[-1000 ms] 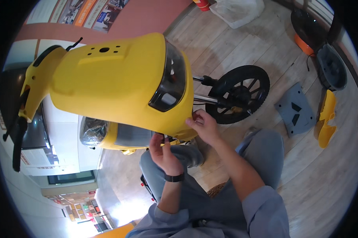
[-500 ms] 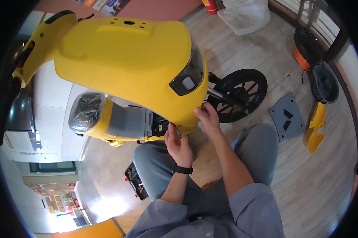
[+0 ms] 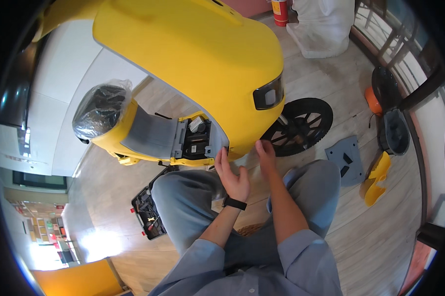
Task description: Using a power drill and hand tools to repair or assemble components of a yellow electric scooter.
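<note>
Toolbox [image 3: 148,213] lies open beside left leg [image 3: 183,197], grey panel [image 3: 350,171] near yellow scooter [image 3: 198,54].

12 o'clock, shell [image 3: 198,54]: smooth, glossy plastic | 10 o'clock, wrap [image 3: 102,108]: crinkled, shiny film | 3 o'clock, panel [image 3: 337,157]: matt plastic | 1 o'clock, bag [image 3: 323,32]: wrinkled plastic | 7 o'clock, trousers [image 3: 183,212]: matt cloth | 4 o'clock, floor [image 3: 370,237]: wood-look planks

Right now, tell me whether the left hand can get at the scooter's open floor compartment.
Probably yes: the left hand is close by, its fingertips at the lower edge of the yellow front panel. The compartment has no cover, though the left knee may crowd the forearm slightly.
</note>
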{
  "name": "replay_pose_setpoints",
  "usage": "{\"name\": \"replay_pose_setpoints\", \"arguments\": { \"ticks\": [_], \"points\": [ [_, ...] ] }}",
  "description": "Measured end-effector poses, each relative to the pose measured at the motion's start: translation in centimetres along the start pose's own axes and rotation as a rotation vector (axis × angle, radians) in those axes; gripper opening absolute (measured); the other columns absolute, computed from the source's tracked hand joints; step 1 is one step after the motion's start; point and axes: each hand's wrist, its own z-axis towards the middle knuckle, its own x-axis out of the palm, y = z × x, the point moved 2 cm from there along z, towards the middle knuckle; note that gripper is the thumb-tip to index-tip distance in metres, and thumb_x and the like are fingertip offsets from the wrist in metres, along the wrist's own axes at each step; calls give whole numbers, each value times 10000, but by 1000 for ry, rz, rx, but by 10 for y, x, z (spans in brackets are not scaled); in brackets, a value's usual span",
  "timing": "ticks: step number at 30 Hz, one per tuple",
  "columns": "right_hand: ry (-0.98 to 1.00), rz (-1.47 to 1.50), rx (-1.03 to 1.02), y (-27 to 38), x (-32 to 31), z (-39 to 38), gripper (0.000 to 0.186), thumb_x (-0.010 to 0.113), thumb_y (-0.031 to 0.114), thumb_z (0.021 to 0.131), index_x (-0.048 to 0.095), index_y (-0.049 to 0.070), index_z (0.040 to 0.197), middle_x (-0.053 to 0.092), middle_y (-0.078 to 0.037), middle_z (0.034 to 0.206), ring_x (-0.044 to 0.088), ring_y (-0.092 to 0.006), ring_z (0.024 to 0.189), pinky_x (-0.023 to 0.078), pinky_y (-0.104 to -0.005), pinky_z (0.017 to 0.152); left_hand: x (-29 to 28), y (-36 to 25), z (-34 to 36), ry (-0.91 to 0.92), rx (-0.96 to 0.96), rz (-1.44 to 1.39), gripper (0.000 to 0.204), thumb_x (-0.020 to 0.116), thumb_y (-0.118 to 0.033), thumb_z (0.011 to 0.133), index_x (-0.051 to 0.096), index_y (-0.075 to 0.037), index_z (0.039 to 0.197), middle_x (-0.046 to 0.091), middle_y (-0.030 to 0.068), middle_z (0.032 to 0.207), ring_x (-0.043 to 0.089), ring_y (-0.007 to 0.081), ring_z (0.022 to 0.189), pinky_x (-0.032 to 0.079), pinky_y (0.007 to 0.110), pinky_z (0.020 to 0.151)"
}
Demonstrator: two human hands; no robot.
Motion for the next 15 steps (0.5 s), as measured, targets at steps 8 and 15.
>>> {"name": "replay_pose_setpoints", "arguments": {
  "ticks": [8,15],
  "points": [
    [162,-16,133,-17,-7,5,440,630,448,901,529,130,1187,548,0,1171,492,-138,1122,421,-356,908,16,62,-19,-7,-229,3,742,549,33,737,320,0,1443,367,226,1413,360,362,1329,306,378,1092],
    [46,58,144,-14,9,-18,448,574,526,907,531,156,1154,524,15,1154,464,-135,1104,418,-395,874,25,49,-28,61,-263,-100,796,573,-32,746,231,56,1459,160,284,1534,219,381,1422,261,394,1129]
  ]
}}
